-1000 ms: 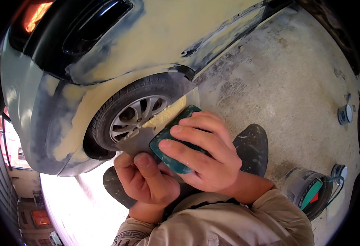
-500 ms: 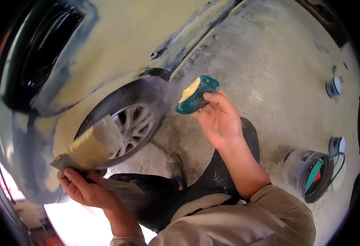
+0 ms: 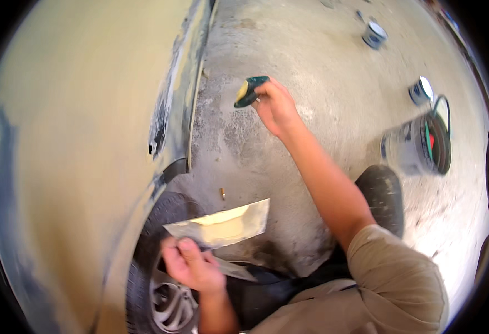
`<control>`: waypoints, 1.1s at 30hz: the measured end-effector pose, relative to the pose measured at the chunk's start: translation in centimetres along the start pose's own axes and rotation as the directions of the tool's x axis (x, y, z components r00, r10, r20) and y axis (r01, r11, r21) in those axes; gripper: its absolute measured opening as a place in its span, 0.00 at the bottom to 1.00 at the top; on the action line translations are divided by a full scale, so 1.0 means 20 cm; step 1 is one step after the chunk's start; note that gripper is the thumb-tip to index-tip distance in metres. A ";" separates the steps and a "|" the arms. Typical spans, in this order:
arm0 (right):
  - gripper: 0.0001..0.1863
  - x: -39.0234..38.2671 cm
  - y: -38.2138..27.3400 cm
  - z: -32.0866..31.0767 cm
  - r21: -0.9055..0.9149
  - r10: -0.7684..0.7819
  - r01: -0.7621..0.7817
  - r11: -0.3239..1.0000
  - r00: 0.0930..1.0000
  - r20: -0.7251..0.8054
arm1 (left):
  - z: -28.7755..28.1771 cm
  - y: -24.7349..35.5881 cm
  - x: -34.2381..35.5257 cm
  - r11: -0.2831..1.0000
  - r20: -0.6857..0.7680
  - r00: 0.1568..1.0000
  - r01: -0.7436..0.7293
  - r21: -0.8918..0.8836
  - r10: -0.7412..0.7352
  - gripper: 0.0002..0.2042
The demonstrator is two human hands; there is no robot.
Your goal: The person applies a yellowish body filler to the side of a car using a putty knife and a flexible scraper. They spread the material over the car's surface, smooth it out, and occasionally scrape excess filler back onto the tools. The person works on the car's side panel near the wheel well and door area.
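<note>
My right hand point(image 3: 275, 104) is closed on a dark green spreader point(image 3: 250, 88) with pale yellow paste on it, held out over the concrete floor beside the car. My left hand point(image 3: 191, 264), lower down by the wheel, is closed on a thin wide metal plate point(image 3: 245, 222) bearing a smear of the same yellow paste. The plate is apart from the spreader. To the left, the car's side panel point(image 3: 72, 122) is coated in cream filler with dark, bare-looking patches. The tyre point(image 3: 158, 217) shows behind my left hand, with part of its silver rim below.
On the concrete floor point(image 3: 311, 55) to the right are a bucket point(image 3: 400, 150) with a handle and green and red items inside, and small cans point(image 3: 374, 34), point(image 3: 420, 91). A small stub point(image 3: 222, 193) lies near the wheel. My knee point(image 3: 381, 200) is beside the bucket.
My hands have separated; the right one with the spreader has moved up and away, while the left holds the plate low. My view has swung right along the car's side.
</note>
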State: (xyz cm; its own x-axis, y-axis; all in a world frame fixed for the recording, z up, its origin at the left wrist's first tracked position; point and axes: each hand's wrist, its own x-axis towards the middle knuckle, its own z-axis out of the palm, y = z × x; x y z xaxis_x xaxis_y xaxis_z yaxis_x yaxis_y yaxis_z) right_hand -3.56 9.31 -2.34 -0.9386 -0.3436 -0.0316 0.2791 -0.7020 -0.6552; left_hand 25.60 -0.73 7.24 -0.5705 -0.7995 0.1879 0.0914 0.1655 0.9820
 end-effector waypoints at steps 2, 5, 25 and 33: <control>0.13 0.11 0.15 -0.12 0.075 0.053 -0.041 0.996 0.983 -0.176 | 0.01 -0.06 -0.02 0.999 0.036 0.999 -0.033 0.016 0.033 0.11; 0.16 0.23 0.33 -0.31 0.207 0.159 -0.088 0.974 0.922 -0.353 | 0.02 -0.11 -0.01 0.999 0.072 0.997 0.019 0.050 -0.022 0.11; 0.17 1.41 0.86 -0.29 0.028 -0.146 0.166 0.986 0.928 -0.343 | -0.34 -0.12 -0.30 0.769 -0.433 0.900 0.250 0.588 0.039 0.13; 0.16 1.64 0.89 -0.25 -0.093 -0.302 0.290 0.953 0.869 -0.393 | -0.33 -0.21 -0.31 0.671 -0.491 0.863 0.434 0.601 -0.118 0.11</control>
State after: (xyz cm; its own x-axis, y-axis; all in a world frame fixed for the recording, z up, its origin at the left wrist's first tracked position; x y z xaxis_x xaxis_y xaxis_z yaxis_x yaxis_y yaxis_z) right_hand -30.45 -11.39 -18.75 -0.9793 0.1587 -0.1259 -0.0248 -0.7106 -0.7031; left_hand 34.19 -0.37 2.09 -0.1025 -0.9931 0.0568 -0.6766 0.1114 0.7279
